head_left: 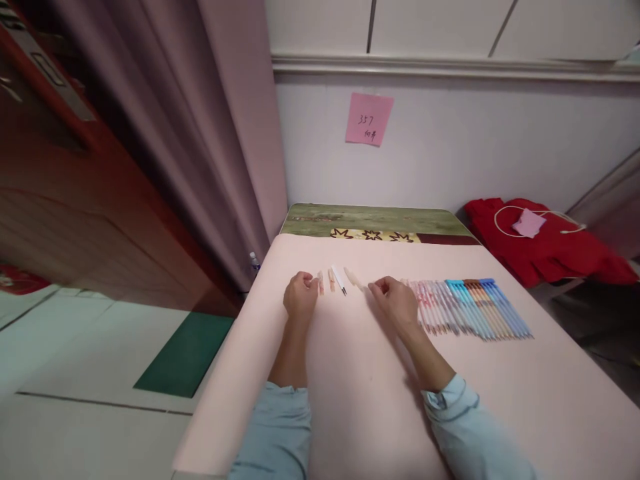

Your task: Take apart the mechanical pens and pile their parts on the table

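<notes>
On the pink-covered table, my left hand (301,295) is curled, its fingertips beside a short clear pen piece with a reddish pattern (321,283). Whether it grips anything is hidden. A similar patterned piece (331,280) lies just right of that. Two thin white pen refills (339,279) with dark tips rest side by side in the middle. A pale translucent pen piece (353,277) slants between them and my right hand (397,303). My right thumb and fingers are pinched together above the cover; what they hold, if anything, cannot be made out.
A long row of pens (467,308), reddish, grey, blue and brown, lies right of my right hand. Behind stand a green wooden surface (380,215) and a wall with a pink note (370,119). Red cloth (545,247) with a white cable sits right; a bottle (255,262) stands left.
</notes>
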### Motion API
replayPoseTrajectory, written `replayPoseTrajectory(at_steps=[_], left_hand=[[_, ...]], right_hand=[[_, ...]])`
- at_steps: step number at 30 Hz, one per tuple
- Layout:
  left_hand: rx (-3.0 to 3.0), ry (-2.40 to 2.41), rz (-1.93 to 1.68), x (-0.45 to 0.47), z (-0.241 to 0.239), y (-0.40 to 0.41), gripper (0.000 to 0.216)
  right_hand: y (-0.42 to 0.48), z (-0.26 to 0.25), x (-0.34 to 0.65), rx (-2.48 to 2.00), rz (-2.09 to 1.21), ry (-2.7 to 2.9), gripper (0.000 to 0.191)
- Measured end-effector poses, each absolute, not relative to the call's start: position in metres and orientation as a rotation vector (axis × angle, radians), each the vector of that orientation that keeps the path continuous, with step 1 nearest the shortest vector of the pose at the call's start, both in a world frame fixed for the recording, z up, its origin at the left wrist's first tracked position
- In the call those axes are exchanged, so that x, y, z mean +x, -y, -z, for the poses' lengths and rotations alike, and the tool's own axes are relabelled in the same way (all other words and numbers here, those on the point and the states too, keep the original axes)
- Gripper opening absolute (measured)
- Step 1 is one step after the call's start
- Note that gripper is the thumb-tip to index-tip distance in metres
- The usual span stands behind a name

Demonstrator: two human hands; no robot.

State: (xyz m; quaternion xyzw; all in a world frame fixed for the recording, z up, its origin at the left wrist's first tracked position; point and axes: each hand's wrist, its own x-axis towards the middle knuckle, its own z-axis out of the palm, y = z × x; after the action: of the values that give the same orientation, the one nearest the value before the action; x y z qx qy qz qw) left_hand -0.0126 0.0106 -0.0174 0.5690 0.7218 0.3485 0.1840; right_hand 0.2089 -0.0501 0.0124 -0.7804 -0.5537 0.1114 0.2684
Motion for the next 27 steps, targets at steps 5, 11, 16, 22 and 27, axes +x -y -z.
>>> replayPoseTrajectory(at_steps=[5,11,16,22,27], left_hand=[[1.737,-2.063,-0.778,-0.003,0.011,-0.005,0.022],[1.837,-2.156,-0.617,0.006,0.005,-0.001,0.009],[1.712,-2.215,-0.773,0.004,0.005,-0.005,0.015],[0.772,-1.493,-1.477,-0.005,0.01,-0.018,0.032],[0.306,-0.831,-1.559,-0.002,0.006,-0.025,0.021]], right_hand=[[0.02,0.01,0.183,-1.821,-0.43,1.196,0.032],[0.019,0.014,0.176,-1.801,-0.196,1.542,0.023],[0.014,0.009,0.18,-1.945,-0.163,1.588,0.02],[0.009,0.008,0.192,-2.069,-0.277,1.527,0.021],[0.012,0.006,0.175,-1.901,-0.165,1.597,0.026]])
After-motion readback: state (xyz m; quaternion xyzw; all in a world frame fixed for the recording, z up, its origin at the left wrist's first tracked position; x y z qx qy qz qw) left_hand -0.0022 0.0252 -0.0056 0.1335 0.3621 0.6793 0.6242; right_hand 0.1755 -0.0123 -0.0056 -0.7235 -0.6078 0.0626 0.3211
